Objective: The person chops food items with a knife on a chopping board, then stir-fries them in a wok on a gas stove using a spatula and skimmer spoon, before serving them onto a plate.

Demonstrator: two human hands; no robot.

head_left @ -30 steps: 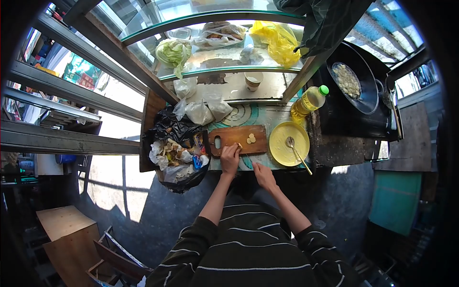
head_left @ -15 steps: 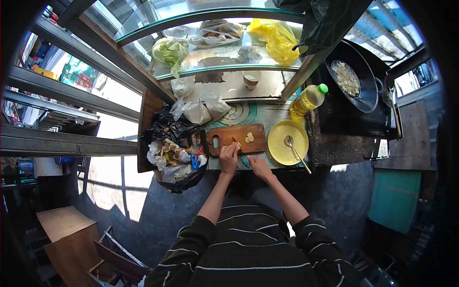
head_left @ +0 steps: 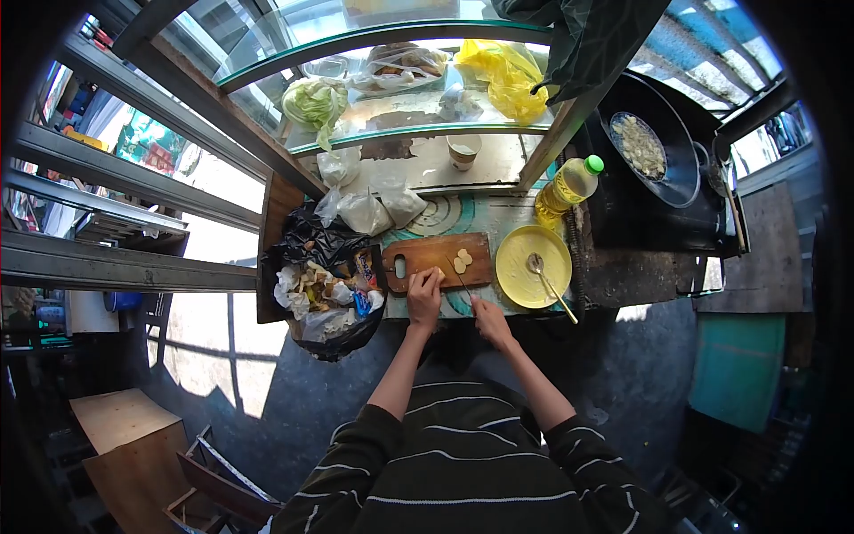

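**Slicing under way on the wooden board, a few rounds cut**

The left hand (head_left: 424,298) is pressed down at the near edge of the brown rectangular wooden cutting board (head_left: 427,252), fingers curled together over a small pale piece; the piece itself is too small to make out. The right hand (head_left: 490,322) sits at about four o'clock from it, fingers wrapped round the handle of a thin dark-bladed knife (head_left: 463,281) that slants up toward the board. Just past the blade tip, at one o'clock from the left hand, lie a few pale yellow round slices (head_left: 461,262), flat and coin-shaped, touching one another. So by my reading some cutting is done, and the bit under the left fingers is what remains.

At three o'clock from the board stands a round yellow plate (head_left: 519,249), smooth and matt, with a metal spoon (head_left: 544,273) resting across it. Beyond that, at one o'clock, a clear plastic bottle of yellow oil with a green cap (head_left: 567,185) lies tilted. At nine o'clock a crinkled black plastic bag (head_left: 320,245) gapes open, stuffed with peelings and wrappers. Further off, at two o'clock, a wide dark pan (head_left: 676,160) holds pale fried pieces. On the glass shelf at eleven o'clock sits a leafy green cabbage (head_left: 313,100).
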